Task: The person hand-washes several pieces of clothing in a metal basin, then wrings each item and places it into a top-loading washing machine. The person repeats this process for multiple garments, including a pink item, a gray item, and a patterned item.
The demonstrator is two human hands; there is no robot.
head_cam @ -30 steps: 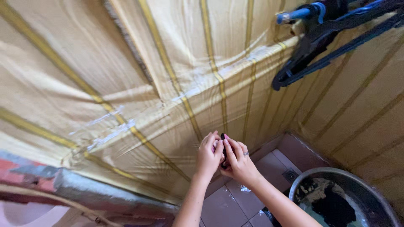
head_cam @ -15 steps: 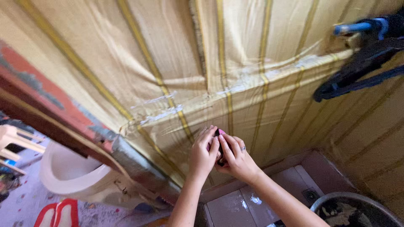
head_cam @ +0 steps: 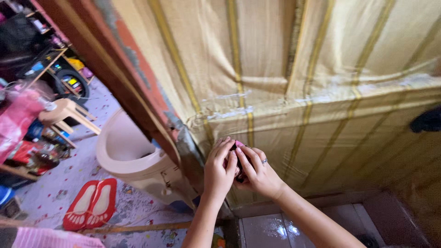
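Observation:
My left hand (head_cam: 219,171) and my right hand (head_cam: 257,173) are pressed together in front of me, fingers wrapped around a small dark object (head_cam: 240,161) with a pink tip. Most of that object is hidden between the fingers, so I cannot tell what it is. A ring sits on a finger of my right hand. Both hands are held close to a beige plastic sheet with yellow stripes (head_cam: 294,82) that covers the wall.
A beige basin (head_cam: 133,156) stands at the left by a reddish door frame (head_cam: 115,78). Red slippers (head_cam: 89,204) lie on the patterned floor. A small wooden stool (head_cam: 69,112) and cluttered shelves are far left. Wet floor tiles (head_cam: 271,229) lie below my arms.
The view has swung left, away from the dark hanger and metal bowl, bringing the basin, slippers and room beyond into sight. My hands stay clasped together on the small object.

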